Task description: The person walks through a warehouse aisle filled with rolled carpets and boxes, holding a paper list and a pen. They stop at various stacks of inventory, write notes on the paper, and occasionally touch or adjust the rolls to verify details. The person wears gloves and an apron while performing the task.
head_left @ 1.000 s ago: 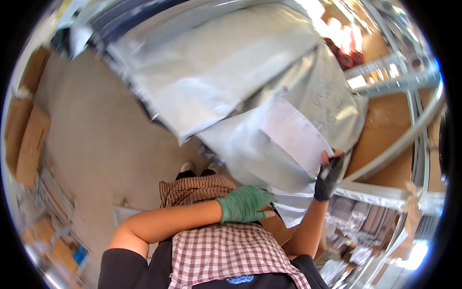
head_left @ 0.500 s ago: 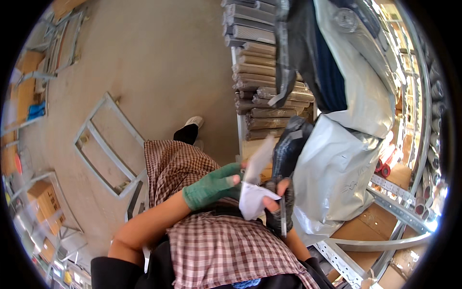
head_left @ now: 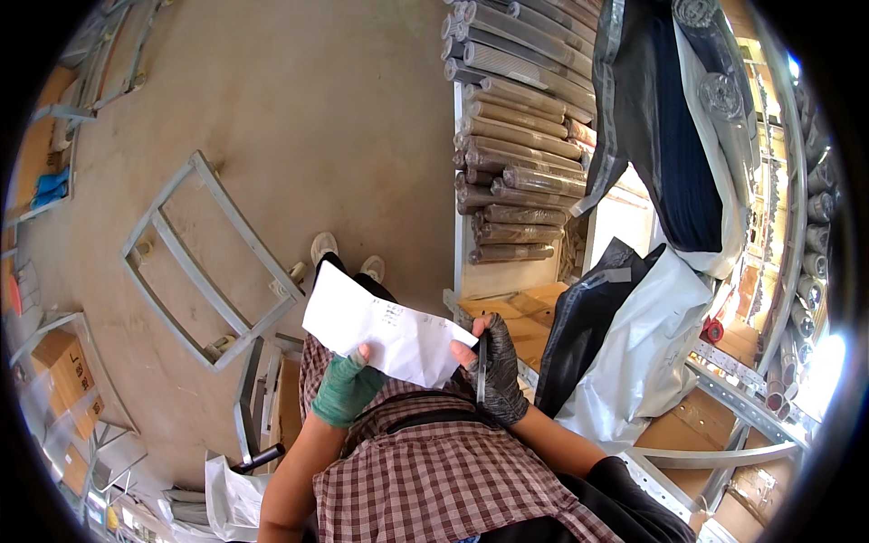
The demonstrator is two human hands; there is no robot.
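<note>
A creased white sheet of paper [head_left: 394, 330] with some small handwritten marks is held out in front of my waist. My left hand [head_left: 348, 389], in a green glove with a bare thumb tip, pinches its lower left edge. At the right end, my right hand [head_left: 500, 371] grips the sheet between thumb and fingers. That hand wears a dark grey glove with bare fingertips. It also holds a slim dark and silver tool [head_left: 482, 364], upright against the palm; its exact kind is unclear. My fingers beneath the paper are hidden.
Wrapped rolls [head_left: 525, 136] lie stacked on a rack ahead to the right. White plastic-wrapped bundles [head_left: 634, 335] stand close by my right arm, beside a perforated metal frame [head_left: 742, 398]. A metal frame cart [head_left: 204, 262] rests on the floor at left, with cardboard boxes [head_left: 68, 380] beyond.
My left hand has come over and taken hold of the paper, which is now spread open between both hands. My body and view have turned, and both shoes now show.
</note>
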